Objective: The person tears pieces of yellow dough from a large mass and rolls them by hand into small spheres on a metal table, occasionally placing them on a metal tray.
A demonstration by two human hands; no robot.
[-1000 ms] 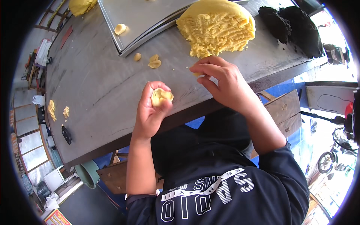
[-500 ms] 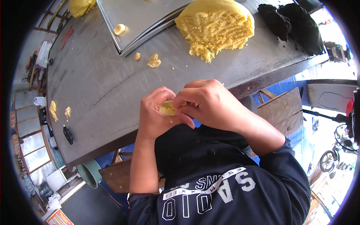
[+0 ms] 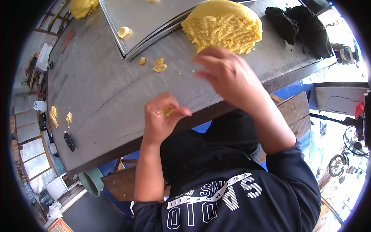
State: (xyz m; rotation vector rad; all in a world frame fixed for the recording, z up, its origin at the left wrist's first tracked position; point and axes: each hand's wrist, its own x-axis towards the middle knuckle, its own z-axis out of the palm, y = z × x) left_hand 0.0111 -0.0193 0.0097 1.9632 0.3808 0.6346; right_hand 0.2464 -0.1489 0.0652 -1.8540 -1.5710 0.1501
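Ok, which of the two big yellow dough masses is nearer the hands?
The rough-faced mass on the near right side of the metal tray, just beyond the right hand; the other mass lies left of the tray, farther away.

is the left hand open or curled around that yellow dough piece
Curled: the left hand wraps around the yellow dough piece, which shows only partly inside the grip. How tightly it is held, I cannot tell.

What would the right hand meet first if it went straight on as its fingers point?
The right hand would probably meet the clustered yellow dough pieces; its height is unclear, so it might pass above them.
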